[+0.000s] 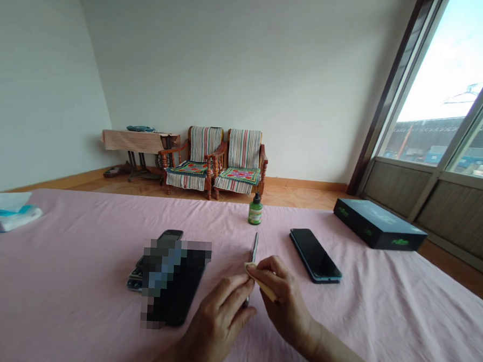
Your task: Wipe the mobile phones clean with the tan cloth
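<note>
Close to the middle of the bed, a thin silver-edged object (255,247) is seen edge-on; it looks like a phone, but its faces are turned from view. My left hand (220,317) grips it from the left, fingers and thumb closed around its near part. On the other side, my right hand (282,296) pinches a folded yellowish cloth (267,291) and presses it against the same object. Part of the object is covered by my fingers and the cloth.
A black-screened phone (316,256) lies to the right, with a black box (379,223) behind it. Several phones (189,291), partly blurred out, lie at left. A green pump bottle (255,210) stands ahead; a tissue pack (8,214) is at far left. Two chairs (243,148) stand beyond.
</note>
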Motion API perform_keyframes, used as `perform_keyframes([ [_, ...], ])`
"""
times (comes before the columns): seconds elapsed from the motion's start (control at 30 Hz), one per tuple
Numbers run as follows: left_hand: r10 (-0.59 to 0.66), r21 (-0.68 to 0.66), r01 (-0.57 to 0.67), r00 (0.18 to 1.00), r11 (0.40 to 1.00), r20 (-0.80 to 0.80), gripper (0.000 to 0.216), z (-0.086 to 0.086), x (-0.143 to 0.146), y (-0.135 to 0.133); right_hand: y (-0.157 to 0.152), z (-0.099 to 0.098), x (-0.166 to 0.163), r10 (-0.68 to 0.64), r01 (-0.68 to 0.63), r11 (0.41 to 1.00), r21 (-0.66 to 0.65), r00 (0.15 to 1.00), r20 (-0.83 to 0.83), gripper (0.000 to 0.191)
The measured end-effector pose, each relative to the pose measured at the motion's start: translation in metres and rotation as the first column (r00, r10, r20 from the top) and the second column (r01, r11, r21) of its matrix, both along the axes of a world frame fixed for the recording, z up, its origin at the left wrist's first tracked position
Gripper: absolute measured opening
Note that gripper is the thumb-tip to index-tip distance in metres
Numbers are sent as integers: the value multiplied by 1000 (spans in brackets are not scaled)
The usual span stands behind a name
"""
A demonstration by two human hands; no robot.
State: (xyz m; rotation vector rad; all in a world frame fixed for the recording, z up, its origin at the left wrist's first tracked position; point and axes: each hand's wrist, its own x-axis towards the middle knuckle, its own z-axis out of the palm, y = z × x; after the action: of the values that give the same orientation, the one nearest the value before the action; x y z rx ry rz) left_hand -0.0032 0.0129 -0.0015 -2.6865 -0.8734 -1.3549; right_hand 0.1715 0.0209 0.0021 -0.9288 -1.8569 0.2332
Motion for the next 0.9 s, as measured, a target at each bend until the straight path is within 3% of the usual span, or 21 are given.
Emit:
perform_keyframes([
  [0.17, 6, -18, -7, 1000, 1000, -29, 30, 0, 1, 0, 45, 3, 9, -159, 159, 987, -5, 987, 22, 32],
  [0.3, 21, 10, -21, 1000, 1000, -5, 28, 0, -1, 0, 84, 5, 13, -197, 197, 980, -15, 980, 14, 33],
  [0.4, 42, 19, -42, 999, 999, 17, 26, -1, -3, 0, 77, 5, 8, -179, 179, 984, -13, 983, 31, 32],
  [0.63, 13, -41, -13, 1000, 999, 13, 27, -1, 1, -3, 12, 1, 0, -63, 63, 998, -20, 998, -2, 33],
  [0.73, 12, -44, -12, 1000, 999, -3, 29, 0, 5, -5, 19, 0, 5, -94, 93, 995, -35, 995, -27, 36],
  [0.9, 39, -35, -39, 999, 999, -21, 32, 1, 9, -10, 56, 3, 7, -172, 169, 984, -52, 984, -56, 38],
])
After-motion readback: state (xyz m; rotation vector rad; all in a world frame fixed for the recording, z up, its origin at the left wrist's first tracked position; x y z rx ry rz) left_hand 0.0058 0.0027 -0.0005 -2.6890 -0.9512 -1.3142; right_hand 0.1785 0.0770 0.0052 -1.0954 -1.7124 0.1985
